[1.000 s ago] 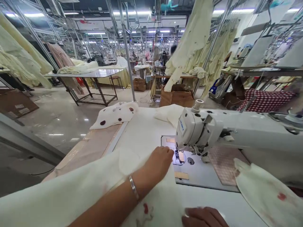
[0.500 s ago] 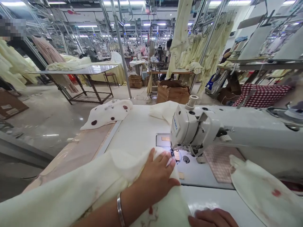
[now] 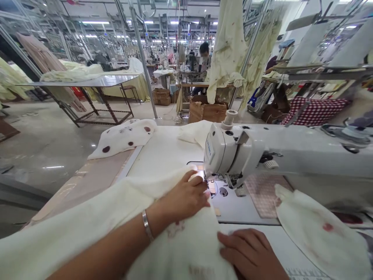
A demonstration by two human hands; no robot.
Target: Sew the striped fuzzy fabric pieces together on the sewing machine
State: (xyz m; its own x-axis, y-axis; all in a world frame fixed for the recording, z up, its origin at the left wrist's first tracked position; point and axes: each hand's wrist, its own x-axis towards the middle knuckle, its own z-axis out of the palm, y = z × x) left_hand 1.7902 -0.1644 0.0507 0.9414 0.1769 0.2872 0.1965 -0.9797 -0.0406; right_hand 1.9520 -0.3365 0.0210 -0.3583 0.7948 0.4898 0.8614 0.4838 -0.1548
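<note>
A pale cream fabric piece with faint reddish prints spreads over the sewing machine's bed and off to the left. My left hand, a silver bangle on its wrist, lies on this fabric beside the needle area, fingers bent and closed on the cloth. At the near right edge of the same fabric is my right hand, its fingers closed around the edge and the thumb hidden. The white sewing machine stands just right of my left fingertips; the fabric's edge runs up to its presser foot, which is partly hidden.
A separate cream cut piece lies on the right of the machine table. Dark-spotted white cloth rests at the far left corner. Beyond are a cardboard box, a metal-framed table, hanging garments and a seated person.
My left hand has curled its fingers in and the fabric has shifted forward under it. My right hand has come further up into view along the fabric edge. The view has shifted slightly.
</note>
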